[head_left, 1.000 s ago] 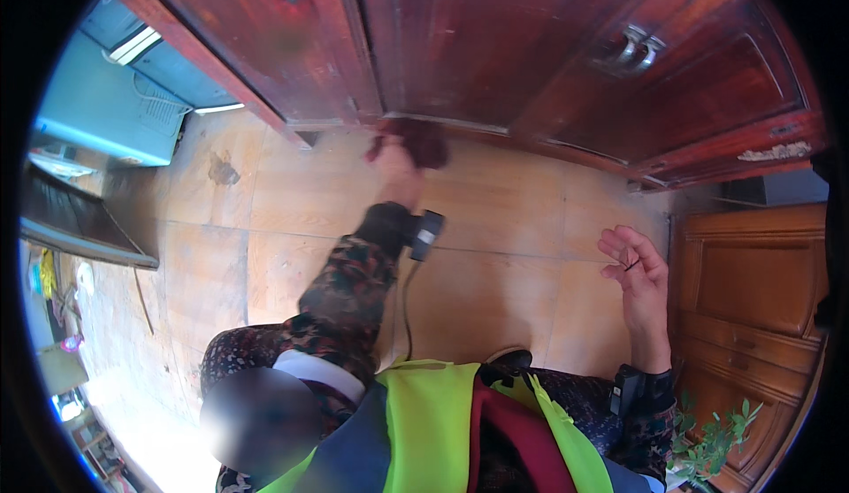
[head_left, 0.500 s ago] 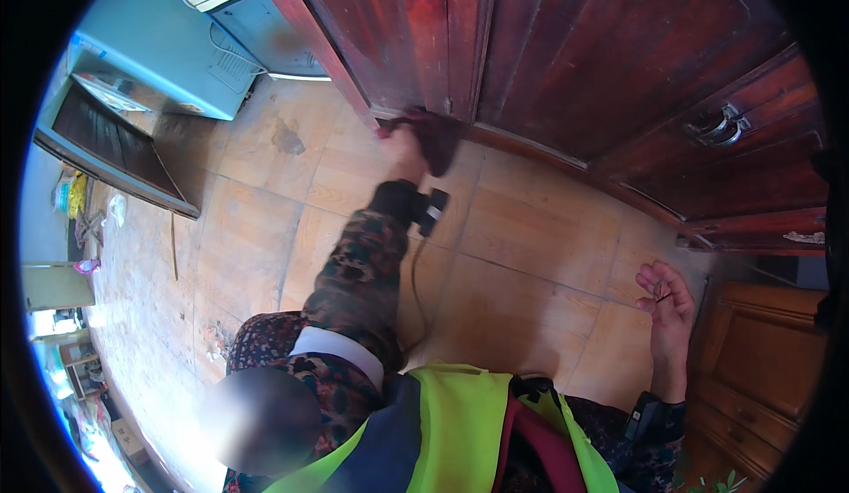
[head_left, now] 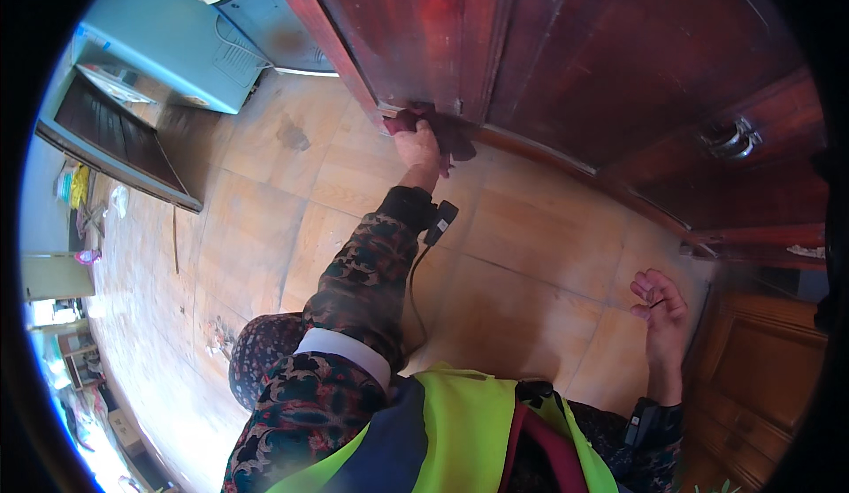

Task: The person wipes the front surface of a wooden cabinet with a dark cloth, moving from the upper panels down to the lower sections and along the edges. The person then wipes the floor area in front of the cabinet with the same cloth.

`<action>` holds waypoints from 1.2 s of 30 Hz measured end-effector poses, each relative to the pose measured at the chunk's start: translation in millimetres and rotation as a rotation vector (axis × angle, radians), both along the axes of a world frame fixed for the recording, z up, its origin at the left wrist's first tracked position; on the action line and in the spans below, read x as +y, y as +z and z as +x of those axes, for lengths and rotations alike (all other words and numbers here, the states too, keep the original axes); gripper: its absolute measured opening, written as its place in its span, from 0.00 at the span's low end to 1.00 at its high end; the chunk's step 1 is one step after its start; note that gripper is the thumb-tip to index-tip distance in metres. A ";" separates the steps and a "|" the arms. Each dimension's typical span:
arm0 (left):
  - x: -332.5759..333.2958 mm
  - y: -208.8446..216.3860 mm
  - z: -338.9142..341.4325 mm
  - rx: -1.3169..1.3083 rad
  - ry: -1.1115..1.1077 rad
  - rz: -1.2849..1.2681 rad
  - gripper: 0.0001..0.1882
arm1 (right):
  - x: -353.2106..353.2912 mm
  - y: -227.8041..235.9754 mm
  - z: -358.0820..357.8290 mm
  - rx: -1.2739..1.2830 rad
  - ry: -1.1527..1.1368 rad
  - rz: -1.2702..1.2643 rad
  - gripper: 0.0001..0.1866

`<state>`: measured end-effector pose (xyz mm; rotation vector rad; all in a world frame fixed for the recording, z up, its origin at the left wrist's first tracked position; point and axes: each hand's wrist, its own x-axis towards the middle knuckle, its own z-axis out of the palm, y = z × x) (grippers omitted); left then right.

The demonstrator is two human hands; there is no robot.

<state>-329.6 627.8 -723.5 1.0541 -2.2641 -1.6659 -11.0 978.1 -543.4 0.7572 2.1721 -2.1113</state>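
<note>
My left hand reaches forward and grips a dark red cloth. The cloth is bunched up under my fingers and pressed along the bottom edge of a dark red wooden cabinet, close to the floor. Part of it hangs past my fingers on the right. Off to the right, my right hand is raised above the tiled floor, with its fingers loosely curled and apart. It touches nothing that I can make out.
A curved metal handle sticks out of the cabinet front. At the right stands a brown wooden cabinet. Far left are a light blue appliance and a dark framed panel. A cable hangs by my left sleeve.
My left hand has shifted slightly right along the cabinet's bottom edge, and the cloth is bunched differently. The right hand has barely moved.
</note>
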 end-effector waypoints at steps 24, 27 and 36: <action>-66.5 24.3 -18.2 0.059 -0.234 -0.293 0.21 | 0.5 -31.2 -21.6 -0.023 0.120 0.096 0.18; -90.7 26.9 -31.0 0.184 -0.087 -0.282 0.19 | 3.4 -30.3 -12.7 -0.016 0.101 -0.005 0.17; -18.1 35.0 -3.8 -0.156 -0.345 -0.374 0.27 | 1.3 -23.6 -2.6 -0.072 0.038 0.072 0.19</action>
